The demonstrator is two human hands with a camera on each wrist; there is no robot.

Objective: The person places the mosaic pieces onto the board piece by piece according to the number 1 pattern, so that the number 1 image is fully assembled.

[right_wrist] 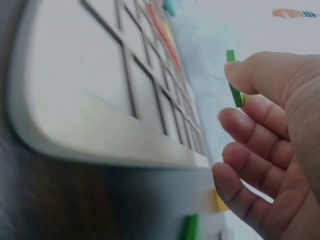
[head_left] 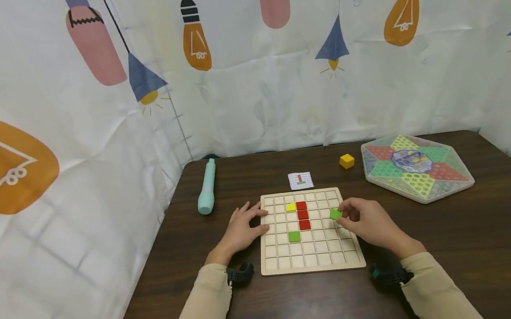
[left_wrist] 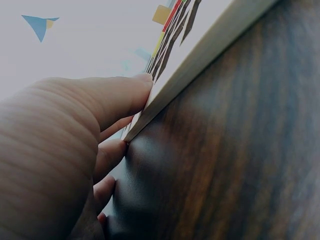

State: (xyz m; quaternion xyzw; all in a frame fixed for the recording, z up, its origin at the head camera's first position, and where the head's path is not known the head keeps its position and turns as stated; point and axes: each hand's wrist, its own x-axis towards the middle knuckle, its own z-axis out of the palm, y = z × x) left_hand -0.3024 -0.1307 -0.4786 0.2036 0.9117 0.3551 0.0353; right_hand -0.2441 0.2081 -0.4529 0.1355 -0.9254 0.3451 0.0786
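One pale wooden grid board [head_left: 312,259] lay flat on the dark wood-grain counter [head_left: 487,253], and six small coloured tiles could be counted about it: three red squares [head_left: 303,215] stacked in a column near the board's middle, one yellow tile [head_left: 291,207] just left of the top red one, one green square tile [head_left: 295,236] lower left of the column, and a second green square tile [head_left: 336,213] held over the board's right side. The right hand [head_left: 370,221] pinched that second tile between thumb and forefinger; in the right wrist view the tile [right_wrist: 234,80] stood on edge at the fingertips [right_wrist: 237,67], raised above the board's cells. The left hand [head_left: 241,230] lay with relaxed fingers against the board's left edge, the thumb [left_wrist: 125,97] resting on the rim [left_wrist: 200,60] and grasping nothing. Behind the board lay one small printed pattern card [head_left: 300,180], its marks too small to read. One yellow cube [head_left: 346,161] sat alone farther back, well apart from the board. To the right stood one clear hexagonal plastic case [head_left: 416,167] holding a star of red, green and yellow sections, with a central label that could not be read. One mint-green pen-shaped device [head_left: 207,187] lay at the left. A white curtain printed with orange bulbs, pink shapes and blue lamps [head_left: 253,101] hung behind.
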